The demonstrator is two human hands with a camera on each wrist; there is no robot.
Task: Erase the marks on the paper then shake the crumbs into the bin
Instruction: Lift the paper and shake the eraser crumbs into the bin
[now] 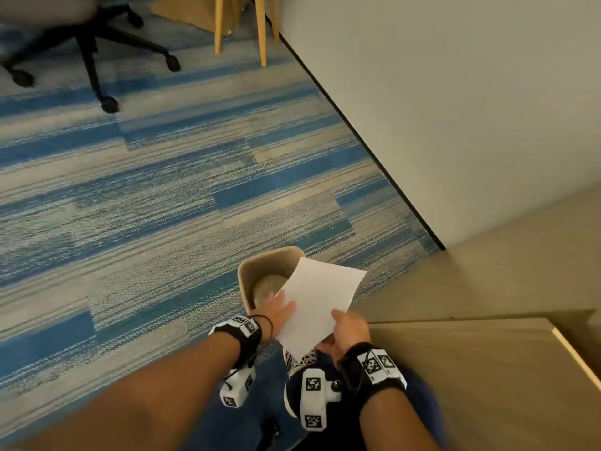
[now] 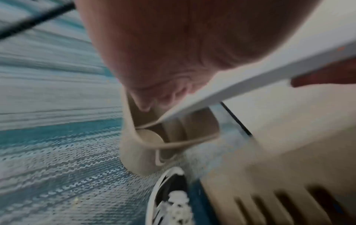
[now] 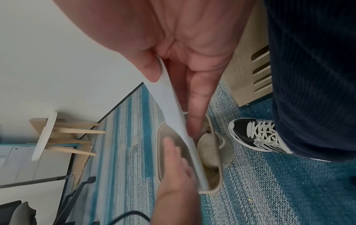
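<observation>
A white sheet of paper hangs tilted over the open mouth of a beige bin on the carpet, its low edge inside the rim. My right hand pinches the sheet's near edge between thumb and fingers. My left hand lies with straight fingers against the paper's left side, above the bin. In the right wrist view the paper runs edge-on down into the bin, with the left hand flat beside it. No marks show on the visible face.
A wooden cabinet with slots stands close on the right. Behind the bin rises a white wall. My shoe is beside the bin. An office chair and wooden legs stand far off on the striped blue carpet.
</observation>
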